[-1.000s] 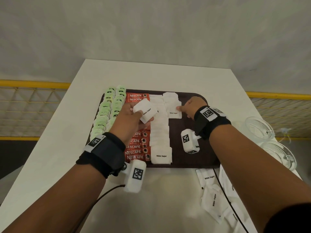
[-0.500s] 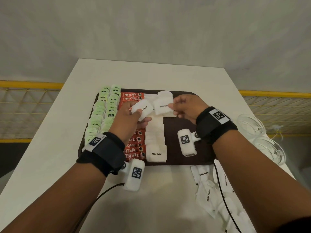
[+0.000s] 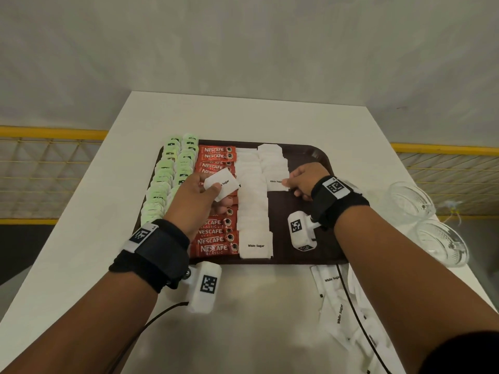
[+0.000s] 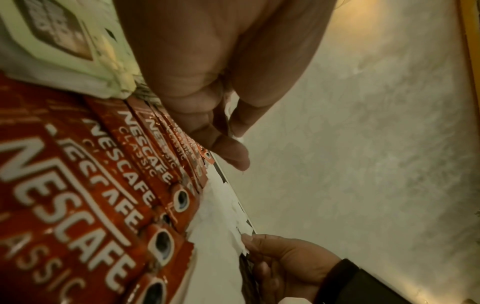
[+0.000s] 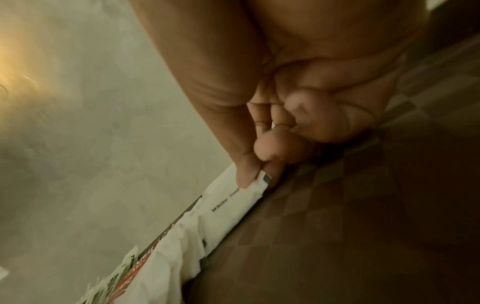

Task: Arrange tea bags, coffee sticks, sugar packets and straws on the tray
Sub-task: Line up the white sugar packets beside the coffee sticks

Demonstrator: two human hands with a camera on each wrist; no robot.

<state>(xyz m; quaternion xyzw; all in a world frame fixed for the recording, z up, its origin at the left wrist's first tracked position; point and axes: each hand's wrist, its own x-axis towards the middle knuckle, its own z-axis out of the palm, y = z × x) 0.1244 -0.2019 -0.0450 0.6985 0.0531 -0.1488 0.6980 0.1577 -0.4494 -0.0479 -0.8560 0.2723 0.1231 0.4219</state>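
White table [image 3: 243, 117] bears brown tray [image 3: 310, 152]; grey floor.

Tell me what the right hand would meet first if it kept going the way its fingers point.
The right hand points left across the tray. It already pinches a sugar packet in the second column. Straight on, it would likely meet the first sugar column, though height above it is unclear.

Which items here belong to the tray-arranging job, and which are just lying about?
Part of the job:
- tray
- green tea bags
- coffee sticks
- sugar packets laid on the tray
- packet held by the left hand
- packet pinched by the right hand
- loose sugar packets on the table

Just lying about:
- glass bowls
- yellow railing
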